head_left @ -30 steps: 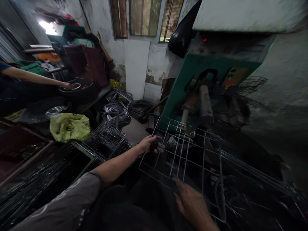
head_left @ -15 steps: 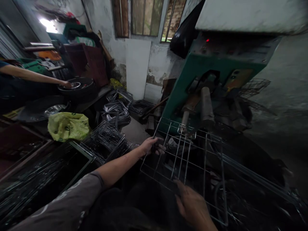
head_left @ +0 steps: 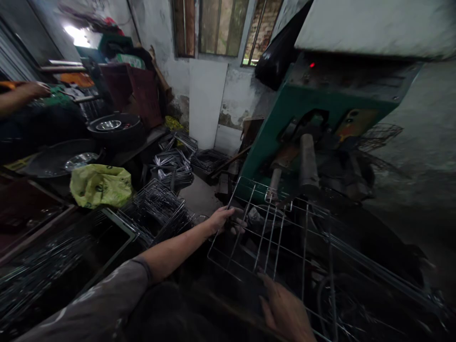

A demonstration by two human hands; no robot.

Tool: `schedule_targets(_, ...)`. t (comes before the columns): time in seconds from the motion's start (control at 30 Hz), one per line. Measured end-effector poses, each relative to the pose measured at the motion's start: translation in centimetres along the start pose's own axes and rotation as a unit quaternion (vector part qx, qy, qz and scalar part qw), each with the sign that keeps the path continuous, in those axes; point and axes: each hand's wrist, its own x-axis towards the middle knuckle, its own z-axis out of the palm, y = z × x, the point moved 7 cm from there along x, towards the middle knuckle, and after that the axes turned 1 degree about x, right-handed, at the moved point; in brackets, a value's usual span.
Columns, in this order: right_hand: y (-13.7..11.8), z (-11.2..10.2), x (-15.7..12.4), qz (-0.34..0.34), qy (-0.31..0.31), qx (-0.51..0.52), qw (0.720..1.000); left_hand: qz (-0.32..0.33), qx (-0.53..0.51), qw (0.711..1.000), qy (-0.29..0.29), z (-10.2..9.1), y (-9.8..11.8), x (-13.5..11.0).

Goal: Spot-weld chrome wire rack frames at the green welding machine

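Two hands hold the wire rack (head_left: pixel 281 228): left hand (head_left: pixel 223 219) fingers curled around its edge, right hand (head_left: pixel 285 311) gripping the near rim (loosely, it seems), so it could slip against the green machine (head_left: pixel 285 118).

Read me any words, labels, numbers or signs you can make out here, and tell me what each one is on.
No text here can be read.
Yellow plastic bag: dark green printed marks, too blurred to read.
Orange plate on the green machine: a label or panel, nothing legible.
Grey sleeve: faint pale marks, too blurred to read.
The wire rack, held by the left hand and right hand, bears no lettering.
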Motion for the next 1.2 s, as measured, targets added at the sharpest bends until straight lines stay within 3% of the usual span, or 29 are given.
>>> schedule_targets(0.2, 0.9, 1.5, -1.4, 0.035, -0.031, 0.009, 0.999, -0.014, 0.002, 1.000, 0.003, -0.1, -0.5, 0.1)
schedule_targets(0.37, 1.6, 3.1, -2.4, 0.043, -0.103, 0.033, 0.993, -0.012, -0.005, 1.000, 0.001, 0.1, -0.5, -0.1)
schedule_targets(0.57, 2.3, 3.4, -2.7, 0.077, -0.168, 0.037, 0.982, 0.003, -0.009, 1.000, 0.016, 0.2, -0.4, -0.4)
schedule_targets(0.8, 3.3, 0.8, -0.9, 0.071, -0.153, 0.002, 0.986, 0.027, -0.029, 0.999, 0.024, 0.0, -0.3, 0.6)
schedule_targets(0.93, 6.0, -2.0, 0.6, 0.115, -0.127, -0.073, 0.983, 0.036, -0.031, 0.998, 0.049, 0.0, 1.0, 1.6)
schedule_targets(1.03, 8.5, -3.6, 1.7, 0.152, -0.155, -0.102, 0.971, 0.027, -0.030, 0.996, 0.074, 0.1, 2.0, 2.3)
schedule_targets(1.2, 11.1, -4.7, 4.7, 0.190, -0.222, -0.059, 0.955, 0.038, -0.020, 0.996, 0.084, 0.6, 3.7, 4.0)
